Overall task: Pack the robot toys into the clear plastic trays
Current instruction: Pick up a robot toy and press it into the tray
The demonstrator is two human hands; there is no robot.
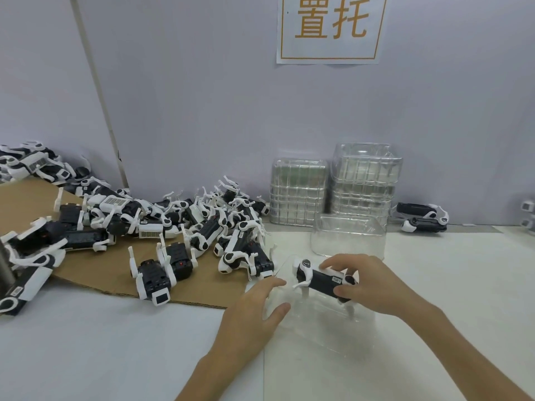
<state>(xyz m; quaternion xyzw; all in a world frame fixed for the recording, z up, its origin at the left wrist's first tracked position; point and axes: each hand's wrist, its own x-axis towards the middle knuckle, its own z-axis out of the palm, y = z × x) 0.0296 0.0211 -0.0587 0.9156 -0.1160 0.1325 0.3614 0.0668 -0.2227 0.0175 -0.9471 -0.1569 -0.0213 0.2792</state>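
**Head view.** The right hand [373, 285] grasps a black-and-white robot toy [324, 280] by its right-hand end. The thumb is on the near side and the fingers curl over the far side. The toy lies lengthwise from left to right, with its white legs pointing down into the clear plastic tray [312, 322] beneath it. Whether the toy is fully seated in the tray cannot be told.

The left hand [254, 311] grasps nothing. Its fingers are extended and rest on the left edge of the same tray.

The tray sits on the white tabletop [115, 342], near and right of centre. Just beyond it lies a second empty tray [347, 238]. Behind that, against the grey wall [188, 111], stand two stacks of trays [298, 192], the right stack being the taller.

To the left, a pile of robot toys [202, 221] lies jumbled. Part of it rests on a sheet of brown cardboard [110, 264] and part on the tabletop, and it extends to the far left. At the far right, beside the wall, lie further toys [422, 217], well apart from the pile. A white sign [331, 27] with orange characters hangs on the wall above the stacks.
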